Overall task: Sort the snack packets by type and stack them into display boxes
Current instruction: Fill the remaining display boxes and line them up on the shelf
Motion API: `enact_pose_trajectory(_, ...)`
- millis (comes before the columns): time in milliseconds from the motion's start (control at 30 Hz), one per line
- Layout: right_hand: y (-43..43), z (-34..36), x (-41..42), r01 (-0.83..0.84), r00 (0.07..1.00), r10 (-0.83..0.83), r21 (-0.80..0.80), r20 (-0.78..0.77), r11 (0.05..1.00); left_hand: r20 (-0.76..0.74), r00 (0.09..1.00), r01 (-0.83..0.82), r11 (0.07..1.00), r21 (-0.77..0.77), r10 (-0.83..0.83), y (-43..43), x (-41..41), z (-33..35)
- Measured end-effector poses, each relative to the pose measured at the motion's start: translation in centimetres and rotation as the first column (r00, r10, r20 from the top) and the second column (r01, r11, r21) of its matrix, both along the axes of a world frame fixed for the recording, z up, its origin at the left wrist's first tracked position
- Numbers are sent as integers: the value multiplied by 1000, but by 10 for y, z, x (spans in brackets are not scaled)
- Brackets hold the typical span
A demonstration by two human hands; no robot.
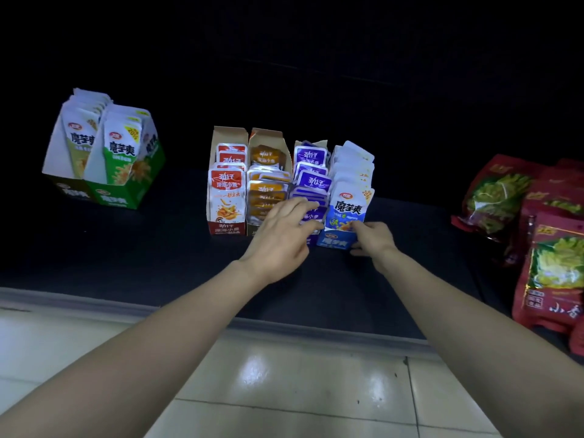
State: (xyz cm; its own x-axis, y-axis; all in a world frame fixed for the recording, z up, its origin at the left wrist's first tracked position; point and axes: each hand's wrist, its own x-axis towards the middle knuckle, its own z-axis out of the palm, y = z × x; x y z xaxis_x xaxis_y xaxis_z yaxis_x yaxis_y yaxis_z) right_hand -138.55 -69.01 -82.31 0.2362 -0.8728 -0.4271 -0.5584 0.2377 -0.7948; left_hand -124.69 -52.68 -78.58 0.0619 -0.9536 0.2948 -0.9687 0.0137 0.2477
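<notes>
Reaches forward with both arms over the dark shelf (126, 248). Faces four display boxes (227, 230) standing side by side, holding red packets (226, 188), orange packets (268, 189), purple packets (311, 181) and blue packets (349, 203). Rests left hand (281, 235), fingers spread, on the purple packets; grips the blue box (331, 243) at its front corner with right hand (371, 240), fingers curled.

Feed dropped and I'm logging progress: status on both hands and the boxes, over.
Left hand open, resting on purple packets. Right hand grips blue box at its front corner. Box full of packets, upright. Nothing in the way.
</notes>
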Motion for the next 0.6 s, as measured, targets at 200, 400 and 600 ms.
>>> enact_pose_trajectory(200,4,9,-28,-146,966,133,-45,-222,988,-100,995,20,997,-78,-28,-22,-32,-7)
enact_pose_trajectory(400,32,23,-76,-210,950,212,36,-227,977,-315,949,-3,999,-42,-11,-47,-63,-2)
enact_pose_trajectory(600,33,44,-94,-384,903,364,-49,-227,922,-373,926,-60,998,-2,55,-38,-69,-11)
